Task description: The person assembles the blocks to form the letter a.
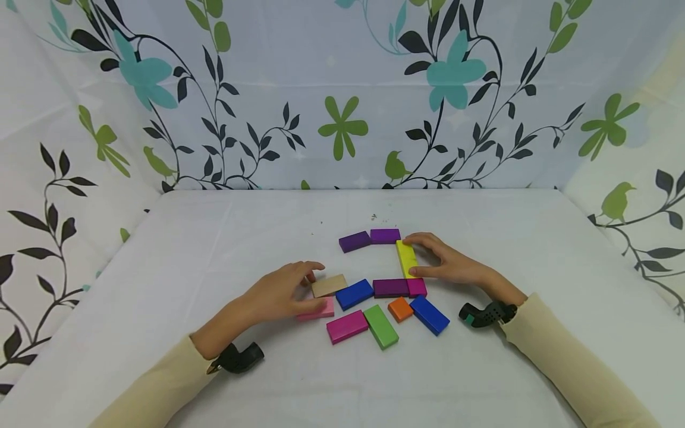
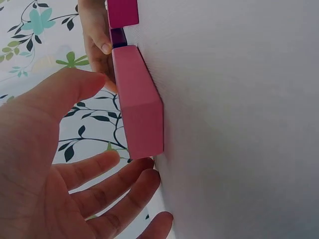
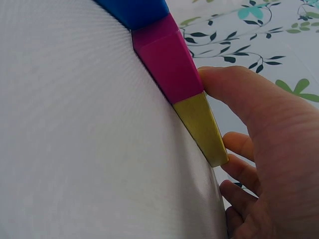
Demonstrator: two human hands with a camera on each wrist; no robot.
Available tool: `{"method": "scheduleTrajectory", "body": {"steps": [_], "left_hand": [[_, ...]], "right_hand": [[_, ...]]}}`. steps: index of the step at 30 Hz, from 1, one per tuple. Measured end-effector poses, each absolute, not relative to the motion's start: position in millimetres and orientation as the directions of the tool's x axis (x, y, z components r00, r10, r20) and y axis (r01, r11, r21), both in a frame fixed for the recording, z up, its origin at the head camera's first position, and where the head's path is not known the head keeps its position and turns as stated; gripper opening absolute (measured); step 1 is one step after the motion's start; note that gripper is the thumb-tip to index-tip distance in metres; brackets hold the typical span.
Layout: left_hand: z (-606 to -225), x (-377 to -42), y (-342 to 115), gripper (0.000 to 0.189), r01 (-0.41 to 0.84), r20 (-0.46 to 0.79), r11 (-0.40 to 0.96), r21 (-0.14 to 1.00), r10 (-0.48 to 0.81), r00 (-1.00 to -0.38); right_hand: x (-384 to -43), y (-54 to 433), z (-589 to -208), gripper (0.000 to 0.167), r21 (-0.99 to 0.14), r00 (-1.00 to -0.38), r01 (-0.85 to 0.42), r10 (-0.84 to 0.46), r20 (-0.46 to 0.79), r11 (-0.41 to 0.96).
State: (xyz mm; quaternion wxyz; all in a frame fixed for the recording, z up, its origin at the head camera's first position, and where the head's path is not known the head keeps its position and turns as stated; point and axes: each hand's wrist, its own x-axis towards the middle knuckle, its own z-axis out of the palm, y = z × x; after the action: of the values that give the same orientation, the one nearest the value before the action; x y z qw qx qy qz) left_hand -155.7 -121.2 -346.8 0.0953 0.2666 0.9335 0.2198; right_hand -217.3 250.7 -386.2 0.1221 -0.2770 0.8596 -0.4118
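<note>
My right hand [image 1: 448, 261] is at a yellow block [image 1: 407, 258], gripping it with the thumb near its lower end and a fingertip at its far end. A short magenta block [image 1: 417, 288] meets that lower end. The left hand [image 1: 280, 291] hovers with spread, loosely bent fingers around a pink block [image 1: 316, 310] and a beige block [image 1: 329, 286]. Its thumb reaches over the pink block; in the left wrist view the fingers [image 2: 107, 199] curve past the block's end. A blue block [image 1: 355, 294] touches the beige one, with a dark purple block [image 1: 390, 288] to its right.
Two purple blocks [image 1: 355, 241] lie end to end at the back. Nearer me are a larger magenta block [image 1: 347, 327], a green block [image 1: 381, 327], an orange block [image 1: 400, 310] and another blue block [image 1: 430, 315]. A white cloth [image 1: 455, 380] covers the table; patterned curtains [image 1: 342, 59] stand behind.
</note>
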Motion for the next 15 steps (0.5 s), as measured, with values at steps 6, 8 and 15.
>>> {"method": "scheduleTrajectory", "body": {"steps": [6,8,15], "left_hand": [[-346,-152,-127,0.065,0.460,-0.050,0.738,0.494,0.552,-0.832],[-346,-151,-129,0.066,0.463,-0.044,0.728,0.506,0.558,-0.829],[-349,-146,-135,0.064,0.446,-0.023,0.714,0.540,0.543,-0.840]], "right_hand": [[-217,252,-386,0.063,-0.775,-0.816,-0.377,-0.578,0.019,0.507],[-217,252,-387,0.063,-0.774,-0.818,-0.376,-0.575,0.019,0.509],[-217,253,-385,0.063,-0.780,-0.816,-0.371,-0.578,0.015,0.504]]}}
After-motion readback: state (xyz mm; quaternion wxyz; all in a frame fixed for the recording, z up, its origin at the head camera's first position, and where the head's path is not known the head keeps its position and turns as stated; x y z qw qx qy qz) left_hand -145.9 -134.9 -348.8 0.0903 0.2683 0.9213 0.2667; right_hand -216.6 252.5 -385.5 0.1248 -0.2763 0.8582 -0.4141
